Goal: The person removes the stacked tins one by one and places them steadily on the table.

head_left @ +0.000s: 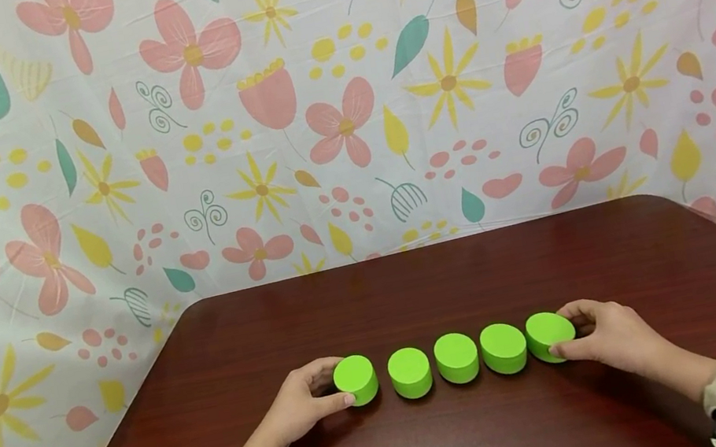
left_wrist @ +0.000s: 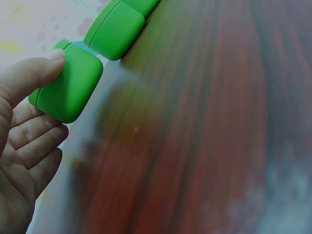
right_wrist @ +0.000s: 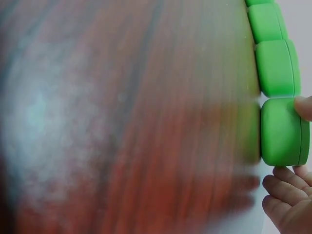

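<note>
Several squat, bright green round containers stand in a row across the table. At the row's left end, my left hand (head_left: pixel 295 406) pinches a green round container (head_left: pixel 356 377) between thumb and fingers. The left wrist view shows a lid seam on this container (left_wrist: pixel 75 83), a little tilted, with the thumb on its edge. On the other end, my right hand (head_left: pixel 619 339) grips the rightmost green round container (head_left: pixel 550 335), thumb in front and fingers behind. That container (right_wrist: pixel 282 131) sits close against its neighbour (right_wrist: pixel 276 68) in the right wrist view.
Between the hands stand the middle containers (head_left: pixel 457 358), with a wider gap beside the left-hand one. The dark brown wooden table (head_left: pixel 400 296) has rounded far corners. A floral-print cloth (head_left: pixel 336 99) hangs behind it and along the sides.
</note>
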### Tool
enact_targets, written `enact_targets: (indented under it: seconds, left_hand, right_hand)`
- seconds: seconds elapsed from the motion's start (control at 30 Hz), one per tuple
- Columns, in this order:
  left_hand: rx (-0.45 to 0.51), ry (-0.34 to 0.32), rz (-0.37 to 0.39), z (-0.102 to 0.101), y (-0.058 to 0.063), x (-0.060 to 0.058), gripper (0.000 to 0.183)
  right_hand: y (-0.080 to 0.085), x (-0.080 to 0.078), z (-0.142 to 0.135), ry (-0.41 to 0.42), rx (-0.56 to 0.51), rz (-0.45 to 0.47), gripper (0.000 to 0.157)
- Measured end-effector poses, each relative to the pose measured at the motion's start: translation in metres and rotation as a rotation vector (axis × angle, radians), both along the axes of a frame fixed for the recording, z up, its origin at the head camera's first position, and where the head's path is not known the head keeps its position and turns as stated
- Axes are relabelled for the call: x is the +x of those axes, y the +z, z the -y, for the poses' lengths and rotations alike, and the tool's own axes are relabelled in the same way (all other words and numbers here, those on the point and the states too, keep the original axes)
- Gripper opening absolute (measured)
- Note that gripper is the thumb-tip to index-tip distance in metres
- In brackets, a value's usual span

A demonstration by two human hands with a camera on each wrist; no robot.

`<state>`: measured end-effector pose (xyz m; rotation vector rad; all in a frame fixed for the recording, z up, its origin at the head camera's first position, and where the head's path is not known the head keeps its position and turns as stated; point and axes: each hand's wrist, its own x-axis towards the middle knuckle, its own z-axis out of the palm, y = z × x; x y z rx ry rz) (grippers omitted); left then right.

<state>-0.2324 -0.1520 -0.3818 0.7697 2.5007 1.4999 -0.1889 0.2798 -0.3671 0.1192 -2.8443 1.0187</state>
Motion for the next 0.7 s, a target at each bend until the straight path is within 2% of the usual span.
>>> enact_targets:
  seconds: [0.7]
  left_hand:
    - [0.02, -0.055, 0.035, -0.013, 0.0, -0.001, 0.048]
  right_hand:
    - [0.0, 0.0, -0.001, -0.001, -0.026, 0.044, 0.059]
